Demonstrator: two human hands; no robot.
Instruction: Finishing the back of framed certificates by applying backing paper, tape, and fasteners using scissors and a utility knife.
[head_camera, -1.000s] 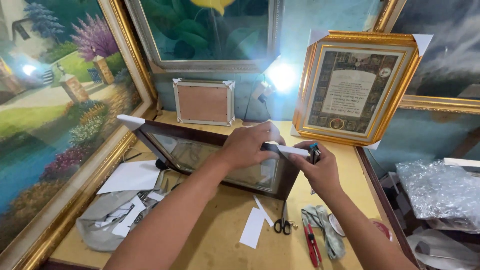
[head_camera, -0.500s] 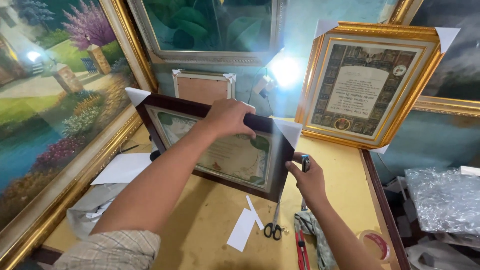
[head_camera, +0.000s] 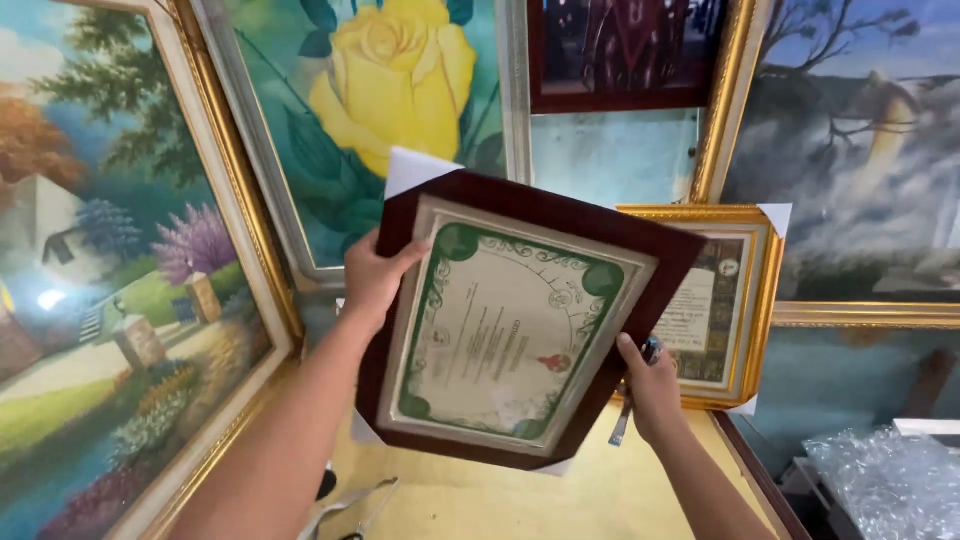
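Paintings behind; left hand, right hand fingers clasp dark framed certificate, hiding gold frame.

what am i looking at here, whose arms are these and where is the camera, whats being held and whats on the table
There is no machine here. The camera sits on a person's head and looks down and forward, so the two bare arms that come up from the bottom of the picture are that person's own.

Both hands hold up a framed certificate: a dark red-brown frame with white paper protectors on its corners, tilted, face toward the camera. The left hand has its grip on the left edge, and the right hand on the lower right edge. The right hand also holds a small tool, too hidden to name.

Below is a yellow table; only some grey bits show at its near edge. Behind stand a gold-framed certificate, a yellow rose painting and a garden painting. Bubble wrap lies at the lower right.
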